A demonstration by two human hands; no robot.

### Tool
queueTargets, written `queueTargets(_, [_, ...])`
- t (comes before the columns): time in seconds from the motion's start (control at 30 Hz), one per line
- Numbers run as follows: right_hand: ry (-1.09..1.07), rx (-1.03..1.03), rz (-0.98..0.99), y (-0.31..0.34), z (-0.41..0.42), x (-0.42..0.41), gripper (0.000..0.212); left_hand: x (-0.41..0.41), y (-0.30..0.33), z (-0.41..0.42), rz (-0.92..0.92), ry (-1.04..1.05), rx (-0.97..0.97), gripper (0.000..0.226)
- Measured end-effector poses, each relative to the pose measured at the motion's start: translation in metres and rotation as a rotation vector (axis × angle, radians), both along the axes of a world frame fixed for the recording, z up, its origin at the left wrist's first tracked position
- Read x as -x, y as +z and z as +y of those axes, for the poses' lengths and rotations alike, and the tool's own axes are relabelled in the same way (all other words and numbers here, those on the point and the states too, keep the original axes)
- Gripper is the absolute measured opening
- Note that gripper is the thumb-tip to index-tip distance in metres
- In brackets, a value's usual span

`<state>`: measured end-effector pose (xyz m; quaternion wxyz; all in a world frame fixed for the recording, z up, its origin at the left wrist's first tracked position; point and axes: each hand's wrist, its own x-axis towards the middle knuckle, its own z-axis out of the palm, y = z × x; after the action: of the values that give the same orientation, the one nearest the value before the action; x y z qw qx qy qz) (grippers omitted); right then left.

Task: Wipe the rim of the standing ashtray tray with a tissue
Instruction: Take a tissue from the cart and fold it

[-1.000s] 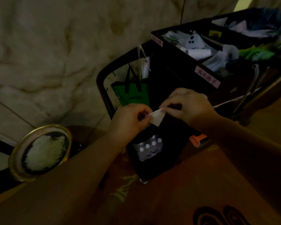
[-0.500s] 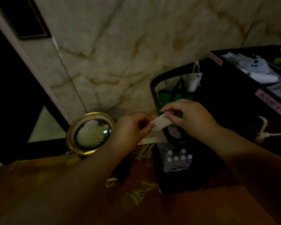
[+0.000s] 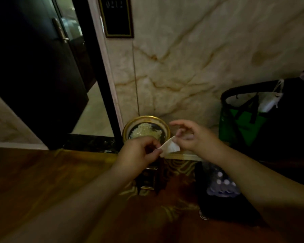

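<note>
A: Which step was it?
B: Readying, I judged. The left hand (image 3: 139, 153) pinched the small white folded tissue (image 3: 170, 148); the right hand (image 3: 191, 137) touched its other end, fingers loosening.
A: And the round gold-rimmed ashtray tray (image 3: 125, 130)?
B: Just behind the hands, unwiped, needing a reach down. The black housekeeping cart (image 3: 291, 137) stood right, clear.

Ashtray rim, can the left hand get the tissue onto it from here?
Probably yes. The left hand pinches the tissue just in front of the gold rim, with nothing between them. The right hand also touches the tissue, fingers loosely spread.
</note>
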<state>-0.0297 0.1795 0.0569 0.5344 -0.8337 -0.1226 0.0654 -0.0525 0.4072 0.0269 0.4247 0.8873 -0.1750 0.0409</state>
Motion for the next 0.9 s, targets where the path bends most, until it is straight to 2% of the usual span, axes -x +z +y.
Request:
queueTargets(0.07, [-0.049, -0.263, 0.262, -0.012, 0.028, 0.000, 0.049, 0.002, 0.001, 0.027, -0.003, 0.024, 0.010, 0.006])
queueTargets(0.13, [-0.092, -0.434, 0.494, -0.024, 0.052, 0.003, 0.066, 0.004, 0.001, 0.051, -0.008, 0.034, -0.003, 0.006])
queueTargets(0.23, [-0.153, -0.506, 0.587, -0.035, 0.092, 0.010, 0.058, 0.007, 0.003, 0.087, -0.023, 0.037, -0.022, 0.006])
queueTargets(0.37, [-0.201, -0.438, 0.532, -0.042, 0.132, 0.015, 0.036, 0.010, 0.000, 0.127, -0.024, 0.021, -0.062, 0.007])
queueTargets(0.47, [-0.208, -0.377, 0.412, -0.042, 0.147, 0.015, 0.027, 0.010, -0.006, 0.147, 0.001, 0.000, -0.083, 0.007])
queueTargets(0.63, [-0.038, -0.279, 0.187, -0.033, 0.154, 0.012, 0.034, 0.010, -0.017, 0.161, 0.145, -0.073, -0.038, 0.008])
queueTargets(0.77, [0.107, -0.038, 0.081, -0.038, 0.152, 0.008, 0.041, 0.006, -0.026, 0.161, 0.188, -0.098, 0.023, 0.010])
queueTargets(0.9, [0.211, 0.155, 0.001, -0.052, 0.141, 0.004, 0.054, -0.003, -0.034, 0.147, 0.258, -0.165, -0.008, 0.043])
